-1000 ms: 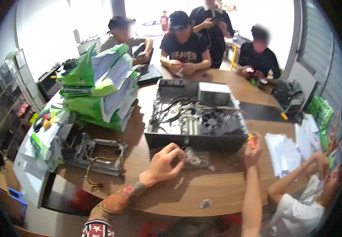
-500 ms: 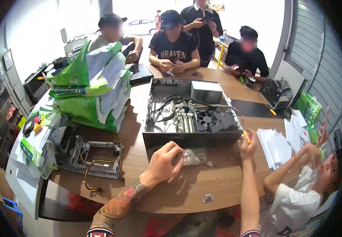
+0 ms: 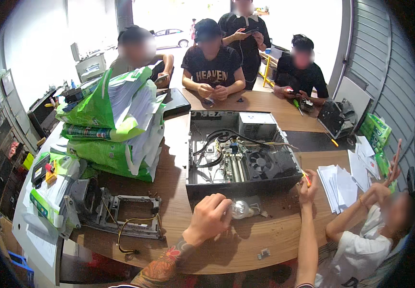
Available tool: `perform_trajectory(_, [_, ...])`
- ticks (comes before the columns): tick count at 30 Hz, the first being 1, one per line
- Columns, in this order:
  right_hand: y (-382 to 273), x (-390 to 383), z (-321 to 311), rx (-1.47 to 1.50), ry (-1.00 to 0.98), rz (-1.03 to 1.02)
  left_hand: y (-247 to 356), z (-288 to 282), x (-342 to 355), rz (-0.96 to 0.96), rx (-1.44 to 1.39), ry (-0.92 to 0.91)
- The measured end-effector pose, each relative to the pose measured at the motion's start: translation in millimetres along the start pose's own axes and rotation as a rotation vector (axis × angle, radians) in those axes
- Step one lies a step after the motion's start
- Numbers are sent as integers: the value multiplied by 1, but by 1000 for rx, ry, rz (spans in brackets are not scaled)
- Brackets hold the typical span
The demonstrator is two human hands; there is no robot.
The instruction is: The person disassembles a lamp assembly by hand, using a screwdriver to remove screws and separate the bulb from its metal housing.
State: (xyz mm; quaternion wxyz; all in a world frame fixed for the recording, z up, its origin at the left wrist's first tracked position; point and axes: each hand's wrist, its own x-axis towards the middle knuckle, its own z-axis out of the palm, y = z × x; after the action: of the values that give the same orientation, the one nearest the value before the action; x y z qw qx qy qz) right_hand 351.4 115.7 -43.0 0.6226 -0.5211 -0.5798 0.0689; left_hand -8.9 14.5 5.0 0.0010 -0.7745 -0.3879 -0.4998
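An opened desktop computer case (image 3: 246, 185) lies on the table in front of me, its fan, cables and circuit board exposed. At its near right corner, my right hand (image 3: 307, 192) is closed round a screwdriver (image 3: 307, 179) with a red and yellow handle. My left hand (image 3: 211, 217) is by the front panel with curled fingers; what they hold, if anything, is hidden. Right beside those fingertips sits a clear, rounded, shiny object (image 3: 240, 210), perhaps a bulb or crumpled plastic. A small metal piece (image 3: 263, 253) lies nearer to me on the wood.
A metal bracket frame (image 3: 138, 225) with yellow wires lies at left, before stacked green paper packs (image 3: 114, 151). White envelopes (image 3: 337, 187) and a black computer part (image 3: 337, 117) are at right. Several people sit or stand round the table (image 3: 193, 261).
The whole scene has shifted lower and slightly right in the picture. Both hands keep nearly the same places beside the case, the right one still holding the screwdriver.
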Motion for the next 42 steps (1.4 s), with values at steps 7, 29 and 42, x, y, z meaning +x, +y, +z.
perform_trajectory(7, [27,-12,-15,84,29,161,-1,2,-9,-121,-55,-39])
perform_trajectory(29, [-7,-23,-9,-19,58,-57,11,-1,-18,-659,-536,-28])
perform_trajectory(42, [-14,-3,-10,11,39,91,-14,-14,4,-820,-1357,-73])
